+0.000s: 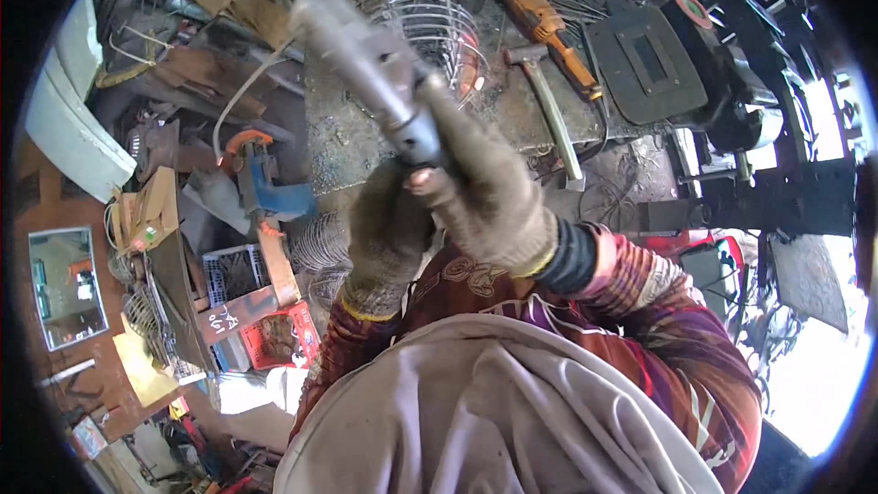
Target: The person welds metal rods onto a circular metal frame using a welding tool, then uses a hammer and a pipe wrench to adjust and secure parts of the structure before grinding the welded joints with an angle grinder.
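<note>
Both gloved hands raised close under the camera, wrapped about one grey, tube-shaped tool (370,64), blurred, so its exact kind cannot be told. Right hand (489,192) closed around the tool's lower, darker end, knuckles uppermost, wrist running off toward 4 o'clock into a patterned red sleeve (658,311). Left hand (389,229) closed just below and beside it at about 7 o'clock, fingers curled up to the same end, one bare fingertip showing through the worn glove where the two hands meet. Long axis of the tool slanted from the hands up toward 11 o'clock, free end farthest from the body, a pale cord (242,91) looping away from it toward 9 o'clock. Right hand the higher on the shaft and so nearer the free end; left hand nearer the butt. Beyond the tool at 12 o'clock, a bent wire grille (439,27) on the metal workbench (347,128). At 1 o'clock, an orange angle grinder (540,18) and a hammer (549,101) lying side by side, well apart from the hands, with a dark welding mask (645,64) at 2 o'clock. At 9 o'clock, lower down, a blue and orange power tool (265,178) among clutter.
</note>
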A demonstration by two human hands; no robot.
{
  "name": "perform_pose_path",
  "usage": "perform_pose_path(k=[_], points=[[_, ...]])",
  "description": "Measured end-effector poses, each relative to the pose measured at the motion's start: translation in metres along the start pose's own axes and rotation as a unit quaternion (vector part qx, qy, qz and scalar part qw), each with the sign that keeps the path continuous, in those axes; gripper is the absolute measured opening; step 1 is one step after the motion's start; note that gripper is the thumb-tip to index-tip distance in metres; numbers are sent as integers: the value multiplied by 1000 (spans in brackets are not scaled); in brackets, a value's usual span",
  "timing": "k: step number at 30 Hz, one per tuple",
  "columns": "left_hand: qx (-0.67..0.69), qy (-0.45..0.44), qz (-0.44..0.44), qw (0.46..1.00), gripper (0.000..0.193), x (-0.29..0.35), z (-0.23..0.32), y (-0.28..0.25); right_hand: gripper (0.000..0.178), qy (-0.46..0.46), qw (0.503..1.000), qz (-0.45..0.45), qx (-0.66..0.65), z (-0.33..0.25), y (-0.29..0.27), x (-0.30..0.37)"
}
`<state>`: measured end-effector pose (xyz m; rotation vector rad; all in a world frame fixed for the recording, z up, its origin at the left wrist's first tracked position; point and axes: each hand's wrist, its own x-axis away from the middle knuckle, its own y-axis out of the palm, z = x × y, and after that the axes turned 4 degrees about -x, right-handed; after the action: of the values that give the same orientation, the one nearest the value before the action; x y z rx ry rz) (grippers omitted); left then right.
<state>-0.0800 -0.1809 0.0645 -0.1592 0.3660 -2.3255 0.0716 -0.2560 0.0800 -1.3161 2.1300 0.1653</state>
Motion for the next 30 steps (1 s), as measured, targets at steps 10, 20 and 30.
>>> perform_pose_path(k=[10, 20, 30], points=[[516, -19, 58, 855, 37, 18, -117, 10, 78, 56, 989, -131, -30, -31, 20, 8], [120, -154, 236, 952, 62, 48, -51, -1, 50, 184, 937, 35, 294, 70, -85, 4], [161, -30, 237, 958, 84, 43, -47, 6, 43, 288, 850, -100, 431, 171, -120, 23]])
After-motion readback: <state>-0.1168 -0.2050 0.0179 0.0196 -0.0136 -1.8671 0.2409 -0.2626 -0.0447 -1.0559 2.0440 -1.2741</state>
